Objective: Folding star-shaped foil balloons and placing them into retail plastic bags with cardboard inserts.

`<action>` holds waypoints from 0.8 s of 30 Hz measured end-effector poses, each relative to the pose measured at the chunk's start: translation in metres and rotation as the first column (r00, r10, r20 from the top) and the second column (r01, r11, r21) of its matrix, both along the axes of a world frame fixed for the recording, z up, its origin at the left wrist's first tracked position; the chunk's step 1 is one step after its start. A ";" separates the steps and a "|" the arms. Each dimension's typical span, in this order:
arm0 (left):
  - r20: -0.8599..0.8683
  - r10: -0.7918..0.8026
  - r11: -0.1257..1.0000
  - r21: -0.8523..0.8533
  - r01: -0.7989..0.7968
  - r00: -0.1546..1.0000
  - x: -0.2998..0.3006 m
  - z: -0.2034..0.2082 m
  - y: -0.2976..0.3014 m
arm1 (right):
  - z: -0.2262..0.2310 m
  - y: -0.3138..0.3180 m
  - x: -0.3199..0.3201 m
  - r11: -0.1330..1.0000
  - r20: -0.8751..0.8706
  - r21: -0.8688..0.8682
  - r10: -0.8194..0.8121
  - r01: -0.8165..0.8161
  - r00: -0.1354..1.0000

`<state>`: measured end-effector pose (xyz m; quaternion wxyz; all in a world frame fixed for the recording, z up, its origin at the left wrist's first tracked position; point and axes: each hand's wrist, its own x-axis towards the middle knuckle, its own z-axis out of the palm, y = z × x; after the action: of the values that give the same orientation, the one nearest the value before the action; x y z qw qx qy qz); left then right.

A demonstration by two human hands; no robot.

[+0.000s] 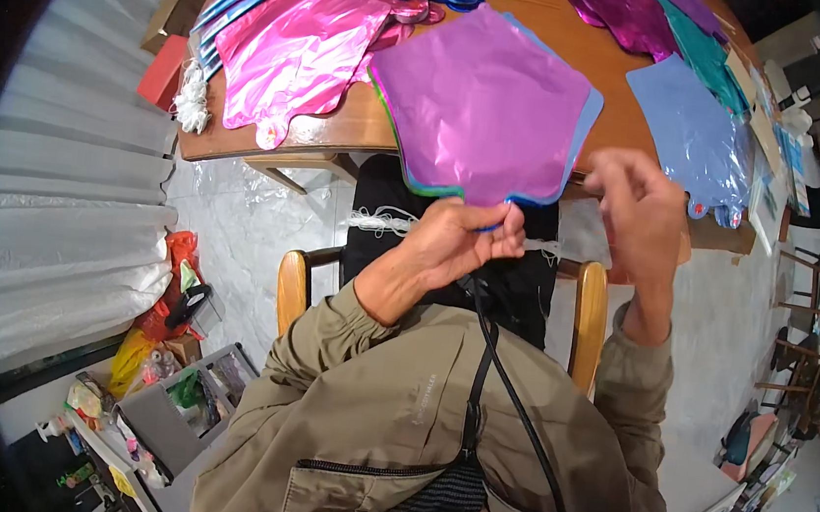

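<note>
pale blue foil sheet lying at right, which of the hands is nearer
Right: the right hand is just left of the pale blue foil sheet; the left hand, farther left.

Glossy foil sheet (489,106), smooth wood tbl (613,78)

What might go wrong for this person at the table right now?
Only the left hand pinches the foil stack, near its tab, while the right hand is off it, so the layers might slide apart; green and blue edges already show around the purple top.

The white strings lie loose across the lap and might tangle or slip down.

The pink foil pile lies close to the table edge, so a bump might send pieces to the floor.
</note>
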<state>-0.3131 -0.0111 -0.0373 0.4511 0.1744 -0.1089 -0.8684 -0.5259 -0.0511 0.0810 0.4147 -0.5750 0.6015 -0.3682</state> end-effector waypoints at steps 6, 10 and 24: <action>-0.037 -0.101 0.995 -0.019 0.101 0.994 -0.003 0.002 0.015 | -0.020 -0.101 -0.005 0.937 -0.257 -0.321 0.053 -0.136 0.965; -0.022 -0.112 0.994 0.011 0.113 0.993 -0.003 0.000 0.023 | -0.021 -0.139 0.023 0.926 -0.494 -0.336 -0.018 -0.172 0.869; -0.129 -0.121 0.990 0.063 0.130 0.984 0.005 -0.003 0.022 | -0.033 -0.196 0.068 0.506 -0.639 -0.558 0.243 -0.657 0.730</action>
<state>-0.3081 0.0107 -0.0401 0.3949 0.1284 -0.0605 -0.9077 -0.4578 -0.2471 0.0484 0.0552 -0.9052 0.2943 -0.3015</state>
